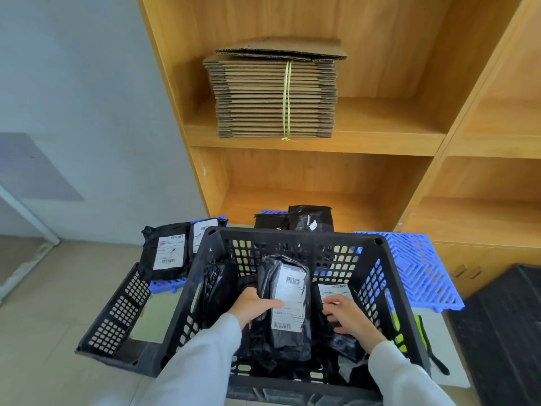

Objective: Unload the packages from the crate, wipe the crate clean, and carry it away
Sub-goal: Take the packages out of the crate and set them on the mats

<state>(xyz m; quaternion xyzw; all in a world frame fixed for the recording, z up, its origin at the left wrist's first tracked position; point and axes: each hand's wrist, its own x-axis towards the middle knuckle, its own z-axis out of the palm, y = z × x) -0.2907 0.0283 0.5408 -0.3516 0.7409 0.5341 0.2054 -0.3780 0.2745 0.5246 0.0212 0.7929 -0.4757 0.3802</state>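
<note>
My two white sleeves reach into the black plastic crate with holes [292, 238]. My left hand [251, 306] grips a tall black bag package with a white label [288, 303], standing up in the crate. My right hand [348, 315] has curled fingers on another flat black package [333, 291] beside it. More black packages [164, 253] lie on the blue plastic mat [421, 268].

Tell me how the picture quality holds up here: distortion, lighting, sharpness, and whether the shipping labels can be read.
Head view: wide-angle bending bows the wooden shelving and the crate rim outward; lighting is soft and even, with no hard shadows; the black package in the left hand shows mild sheen; its label text is too small to read, and the right hand looks slightly soft.
</note>
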